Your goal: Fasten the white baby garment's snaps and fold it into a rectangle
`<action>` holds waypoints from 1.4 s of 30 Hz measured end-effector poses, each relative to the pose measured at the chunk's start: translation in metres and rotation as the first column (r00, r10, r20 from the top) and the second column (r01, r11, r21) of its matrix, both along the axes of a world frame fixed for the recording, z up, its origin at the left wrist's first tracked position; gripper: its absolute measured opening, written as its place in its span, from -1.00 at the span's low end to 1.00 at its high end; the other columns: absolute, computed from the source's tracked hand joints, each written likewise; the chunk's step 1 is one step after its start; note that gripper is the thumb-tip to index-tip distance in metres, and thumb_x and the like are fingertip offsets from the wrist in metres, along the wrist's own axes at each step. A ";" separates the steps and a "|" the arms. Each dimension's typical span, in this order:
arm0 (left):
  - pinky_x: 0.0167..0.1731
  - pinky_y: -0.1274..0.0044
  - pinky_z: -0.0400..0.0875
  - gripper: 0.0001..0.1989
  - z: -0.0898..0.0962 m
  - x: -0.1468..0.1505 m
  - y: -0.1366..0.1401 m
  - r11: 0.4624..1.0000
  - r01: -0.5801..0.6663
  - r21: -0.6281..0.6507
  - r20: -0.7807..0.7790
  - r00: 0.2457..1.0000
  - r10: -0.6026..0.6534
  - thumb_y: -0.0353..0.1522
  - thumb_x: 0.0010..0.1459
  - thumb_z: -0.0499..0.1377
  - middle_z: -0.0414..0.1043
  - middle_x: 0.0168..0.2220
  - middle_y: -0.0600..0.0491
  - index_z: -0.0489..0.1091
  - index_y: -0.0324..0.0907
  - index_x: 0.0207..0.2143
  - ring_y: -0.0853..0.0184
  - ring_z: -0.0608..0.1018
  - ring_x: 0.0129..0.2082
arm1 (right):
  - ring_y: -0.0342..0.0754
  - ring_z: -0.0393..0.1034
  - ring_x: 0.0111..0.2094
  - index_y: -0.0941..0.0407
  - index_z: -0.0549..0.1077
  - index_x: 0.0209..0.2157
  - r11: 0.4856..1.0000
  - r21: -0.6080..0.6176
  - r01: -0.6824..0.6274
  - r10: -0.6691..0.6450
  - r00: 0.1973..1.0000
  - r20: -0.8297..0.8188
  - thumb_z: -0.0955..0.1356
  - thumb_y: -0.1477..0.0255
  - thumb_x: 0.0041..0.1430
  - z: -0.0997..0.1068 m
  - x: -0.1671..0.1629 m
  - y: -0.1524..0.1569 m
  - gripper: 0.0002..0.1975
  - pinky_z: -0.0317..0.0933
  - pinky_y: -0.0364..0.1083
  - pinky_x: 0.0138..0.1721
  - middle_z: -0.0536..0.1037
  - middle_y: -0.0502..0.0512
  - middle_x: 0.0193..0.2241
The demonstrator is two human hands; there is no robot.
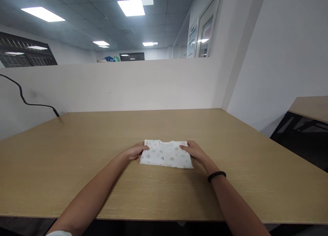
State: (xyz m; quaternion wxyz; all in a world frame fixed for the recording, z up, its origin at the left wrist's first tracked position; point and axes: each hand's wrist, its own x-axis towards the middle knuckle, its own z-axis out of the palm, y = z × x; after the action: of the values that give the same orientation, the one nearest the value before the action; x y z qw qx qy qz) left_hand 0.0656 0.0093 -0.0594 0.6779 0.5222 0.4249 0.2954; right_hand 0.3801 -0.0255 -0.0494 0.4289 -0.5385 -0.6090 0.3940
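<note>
A folded white baby shirt (pixel 166 155) with small printed figures in green, pink and grey is at the middle of the wooden table (pixel 123 191). Its neckline faces the far side, and its lower edge is toward me. My left hand (pixel 137 150) grips the left side, thumb on top and fingers beneath. On the opposite side my right hand (pixel 193 149) pinches the cloth the same way, its thumb lying over the front. The fingers under the cloth are hidden. A black band (pixel 216 176) circles my right wrist.
A low white partition (pixel 143 85) borders the table at the back, and a white wall (pixel 282 51) stands to the right. At the left back corner, a black cable (pixel 38 105) hangs down to the tabletop. Another table (pixel 312 108) is at far right.
</note>
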 end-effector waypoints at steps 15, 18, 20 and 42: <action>-0.02 0.29 0.37 -0.49 0.000 0.011 -0.007 0.758 -0.192 0.623 -0.303 0.834 0.461 -0.28 0.14 0.16 0.35 0.01 -0.21 0.08 -0.23 0.09 0.14 0.49 -0.03 | 0.09 0.36 -0.09 0.25 0.41 -0.09 0.830 0.491 0.266 -0.453 0.835 0.313 0.12 0.28 0.29 -0.020 0.002 0.001 -0.59 0.22 0.04 -0.02 0.50 0.32 -0.14; 0.22 0.25 0.10 -0.46 0.007 0.016 -0.016 0.538 0.022 0.843 -0.353 0.777 0.521 -0.26 0.18 0.13 0.15 0.23 -0.23 0.09 -0.21 0.17 0.09 0.25 0.23 | 0.12 0.24 0.11 0.29 0.37 0.03 0.769 0.582 0.265 -0.528 0.775 0.346 0.06 0.35 0.34 -0.015 0.000 -0.003 -0.55 0.10 0.08 0.13 0.42 0.40 0.02; 0.29 0.27 -0.05 -0.43 0.008 0.020 -0.022 0.510 0.190 0.839 -0.448 0.773 0.449 -0.20 0.22 0.09 0.06 0.30 -0.21 0.08 -0.22 0.22 0.10 0.11 0.31 | 0.11 0.19 0.16 0.26 0.34 0.09 0.811 0.551 0.195 -0.486 0.750 0.449 0.07 0.37 0.35 -0.015 -0.006 -0.006 -0.55 0.08 0.09 0.15 0.37 0.39 0.10; -0.09 0.39 0.38 -0.69 -0.020 -0.006 0.021 0.798 -0.027 0.602 -0.345 0.893 0.291 -0.30 0.02 0.09 0.55 -0.21 -0.09 0.48 -0.25 -0.23 0.16 0.53 -0.15 | 0.10 0.43 -0.14 0.18 0.33 -0.04 0.935 0.234 0.266 -0.332 0.431 0.839 0.13 0.46 0.39 -0.010 -0.030 -0.021 -0.76 0.17 -0.04 -0.20 0.49 0.32 -0.16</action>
State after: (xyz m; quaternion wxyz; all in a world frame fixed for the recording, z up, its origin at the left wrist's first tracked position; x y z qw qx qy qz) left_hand 0.0597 0.0305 -0.0797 0.3493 0.7166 0.4927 0.3489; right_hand 0.3502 -0.0462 -0.0594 0.1436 -0.7470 -0.6483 -0.0339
